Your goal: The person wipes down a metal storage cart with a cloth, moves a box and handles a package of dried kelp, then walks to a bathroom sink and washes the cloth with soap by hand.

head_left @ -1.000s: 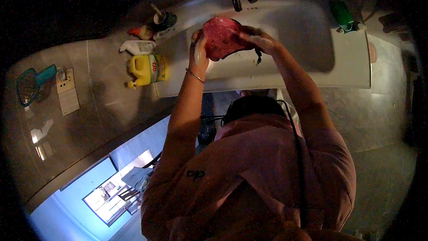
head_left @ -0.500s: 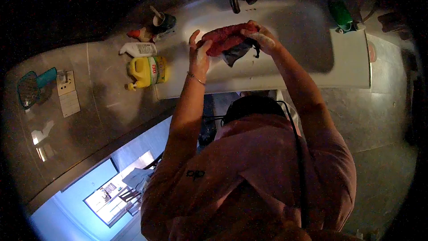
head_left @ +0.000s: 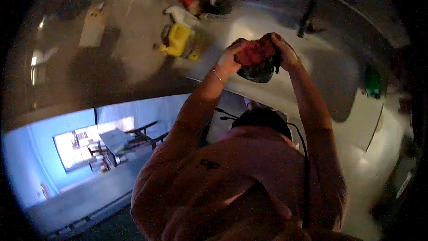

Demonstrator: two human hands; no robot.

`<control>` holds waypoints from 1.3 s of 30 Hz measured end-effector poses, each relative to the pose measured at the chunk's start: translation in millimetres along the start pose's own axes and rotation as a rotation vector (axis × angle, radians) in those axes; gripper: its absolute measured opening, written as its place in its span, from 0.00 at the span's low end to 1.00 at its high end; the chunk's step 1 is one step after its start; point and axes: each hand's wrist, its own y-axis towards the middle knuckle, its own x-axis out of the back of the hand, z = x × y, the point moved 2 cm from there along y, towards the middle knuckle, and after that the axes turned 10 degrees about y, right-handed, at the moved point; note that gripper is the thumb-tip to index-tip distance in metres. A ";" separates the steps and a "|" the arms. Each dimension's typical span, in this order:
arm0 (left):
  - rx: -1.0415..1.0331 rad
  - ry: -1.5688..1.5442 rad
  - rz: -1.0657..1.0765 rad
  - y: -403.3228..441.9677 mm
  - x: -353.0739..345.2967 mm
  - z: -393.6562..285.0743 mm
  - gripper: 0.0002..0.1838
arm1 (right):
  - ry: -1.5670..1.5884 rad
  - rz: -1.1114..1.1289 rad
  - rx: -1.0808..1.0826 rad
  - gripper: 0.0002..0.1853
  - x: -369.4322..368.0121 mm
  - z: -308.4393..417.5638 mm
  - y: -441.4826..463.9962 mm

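Observation:
A bunched wet-looking cloth (head_left: 257, 53), red on top with a dark part hanging below, is held up over the pale sink (head_left: 350, 131). My left hand (head_left: 228, 59), with a bracelet at the wrist, grips its left side. On the right side, my right hand (head_left: 287, 54) is closed round the edge of the same cloth. Blur hides most of the fingertips and the exact kind of cloth. Behind the hands stands a dark tap (head_left: 306, 20).
Left of the sink, a yellow jug (head_left: 179, 38), a white bottle (head_left: 182, 16) and a dark cup (head_left: 219, 6) stand on the brown counter (head_left: 133, 58). A green bottle (head_left: 372, 81) sits at the sink's right end. A socket plate (head_left: 93, 27) lies farther left.
The view has turned, shifting the sink and counter items. Between my hands, the cloth has gone from stretched wide to a compact bunch, and my hands are closer together.

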 end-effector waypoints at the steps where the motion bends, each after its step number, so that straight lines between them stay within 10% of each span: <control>1: 0.060 0.013 0.017 -6.2 -8.1 -3.3 0.17 | -0.011 0.032 -0.025 0.20 -12.7 -7.0 11.3; 7: 0.201 -0.101 -0.183 -55.0 63.5 -16.1 0.15 | -0.230 0.055 -0.069 0.17 -35.3 -64.1 80.9; 9: -0.486 0.631 -0.077 -81.4 92.6 -25.6 0.18 | -0.483 0.091 -0.101 0.20 -79.8 -61.8 90.8; 12: -0.149 -0.087 -0.145 -105.7 81.2 -56.6 0.23 | -0.686 0.112 -0.334 0.24 -124.8 -74.6 111.1; 15: -0.272 -0.002 -0.284 -121.1 82.4 -67.7 0.27 | -0.946 0.118 -0.258 0.26 -126.1 -91.3 157.5; 17: -0.282 0.054 -0.414 -133.3 77.3 -82.8 0.28 | -1.166 0.493 0.231 0.26 -110.7 -129.1 209.1; 21: -0.349 -0.188 -0.411 -136.9 130.1 -86.8 0.29 | -1.146 0.370 -0.128 0.22 -181.6 -153.4 238.6; 26: -0.305 -0.277 -0.419 -138.2 155.2 -87.6 0.28 | -1.868 0.578 0.814 0.12 -200.9 -187.3 271.3; 31: -0.367 -0.502 -0.098 -136.2 158.2 -92.5 0.28 | -2.135 0.868 0.647 0.13 -192.8 -207.8 286.5; 33: -0.377 -0.474 -0.479 -138.0 138.6 -109.0 0.28 | -2.166 0.957 0.776 0.14 -196.4 -211.3 284.2; 39: -0.382 -0.394 -0.301 -138.7 175.3 -93.6 0.26 | -2.202 0.699 0.610 0.15 -194.1 -220.6 277.2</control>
